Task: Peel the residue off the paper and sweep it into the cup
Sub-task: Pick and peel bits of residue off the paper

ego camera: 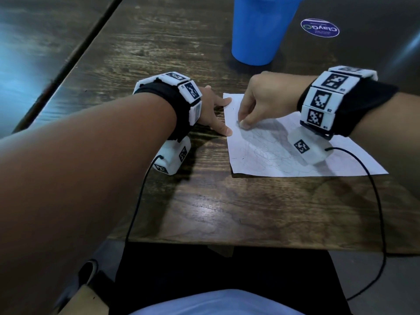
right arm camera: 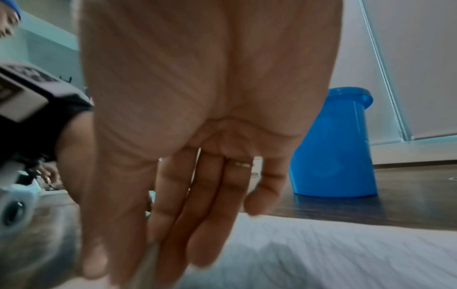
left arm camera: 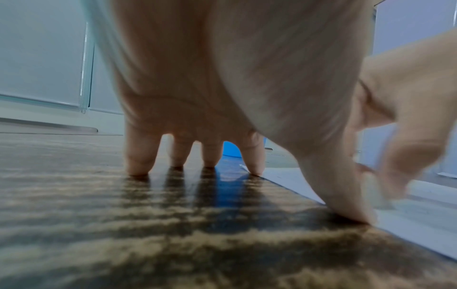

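Observation:
A white paper (ego camera: 284,155) covered in faint pencil scribbles lies flat on the dark wooden table. My left hand (ego camera: 218,114) is spread beside it, its thumb and forefinger tips pressing on the paper's left edge (left arm camera: 420,224) and the other fingertips (left arm camera: 138,168) on the wood. My right hand (ego camera: 244,123) reaches down onto the paper's upper left part, with thumb and fingers pinching a small pale piece (left arm camera: 375,195) against the sheet. What that piece is stays unclear. A blue cup (ego camera: 261,30) stands upright beyond the paper, also in the right wrist view (right arm camera: 331,152).
A round purple sticker (ego camera: 319,27) lies on a dark surface right of the cup. The table's front edge (ego camera: 227,244) is close to my body. Black cables (ego camera: 377,201) run from both wrist cameras over that edge. A dark gap (ego camera: 75,55) runs along the table's left side.

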